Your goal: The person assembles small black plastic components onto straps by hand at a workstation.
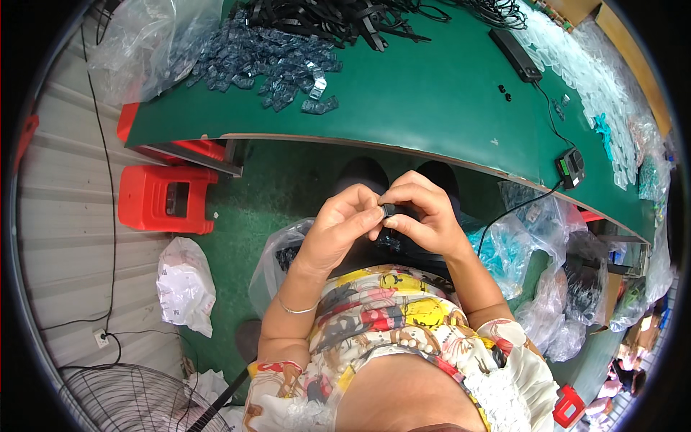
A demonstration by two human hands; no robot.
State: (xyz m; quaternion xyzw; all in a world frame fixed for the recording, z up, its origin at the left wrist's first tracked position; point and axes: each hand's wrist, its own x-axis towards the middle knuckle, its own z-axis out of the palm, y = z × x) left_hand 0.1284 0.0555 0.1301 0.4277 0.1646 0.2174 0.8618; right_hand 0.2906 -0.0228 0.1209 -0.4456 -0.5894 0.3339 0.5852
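Both hands meet over my lap, below the table's front edge. My left hand (347,219) pinches a small black piece (389,210) between thumb and fingertips. Around the same piece curl the thumb and forefinger of my right hand (426,209). Its exact kind is hidden by the fingers. Just under the hands, something dark and shiny (389,239) lies against my dark clothing; I cannot make out what it is.
On the green table (432,101) lie a heap of dark translucent pieces (266,61), black straps (353,18), a black power adapter (515,54) with its cable, and many clear pieces (583,79). A red stool (165,199) stands left; plastic bags (554,288) crowd the right.
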